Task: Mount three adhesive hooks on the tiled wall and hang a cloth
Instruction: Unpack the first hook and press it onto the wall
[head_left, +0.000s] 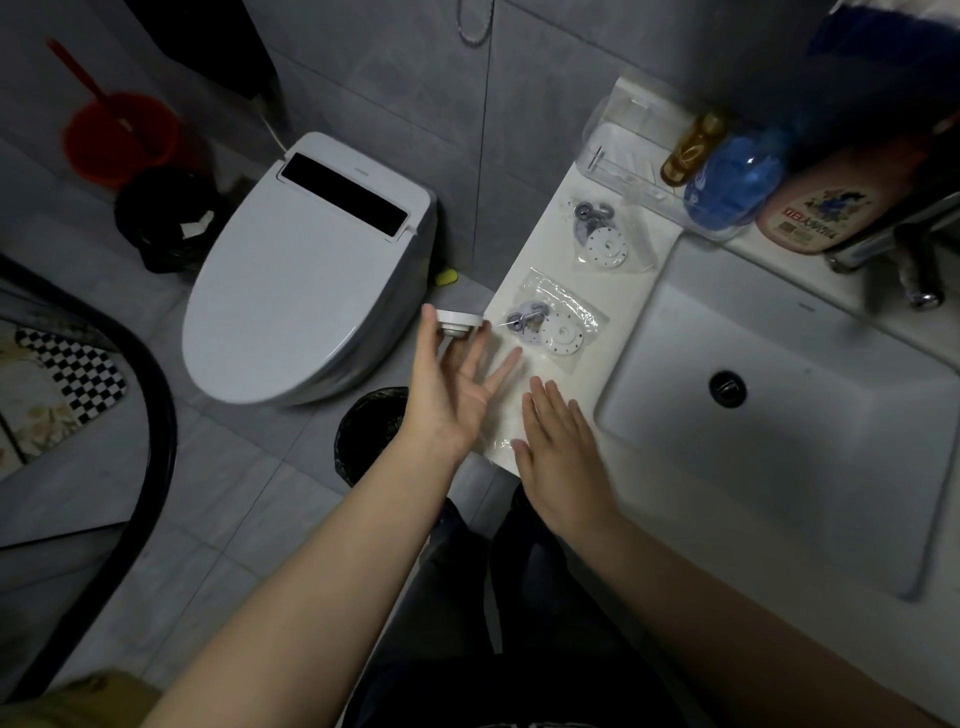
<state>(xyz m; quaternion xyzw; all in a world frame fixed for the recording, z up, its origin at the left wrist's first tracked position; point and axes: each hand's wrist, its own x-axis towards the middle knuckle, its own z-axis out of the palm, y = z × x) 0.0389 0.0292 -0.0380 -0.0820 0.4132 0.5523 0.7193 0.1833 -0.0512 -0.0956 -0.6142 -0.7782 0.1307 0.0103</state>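
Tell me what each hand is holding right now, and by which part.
The left hand holds a white round hook base by its rim, between thumb and fingers. The right hand holds nothing; it lies flat over an empty clear bag on the counter.

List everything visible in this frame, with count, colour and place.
bagged hook sets: 2, grey and white, counter left of basin
loose hook: 1, white, in left hand
empty bag: 1, clear, under hands
basin: 1, white, right
bottles: 3, amber, blue, pink, behind basin
toilet: 1, white, centre left
bucket: 1, red, far left
bins: 2, black, floor
left hand: holds hook
right hand: flat, open
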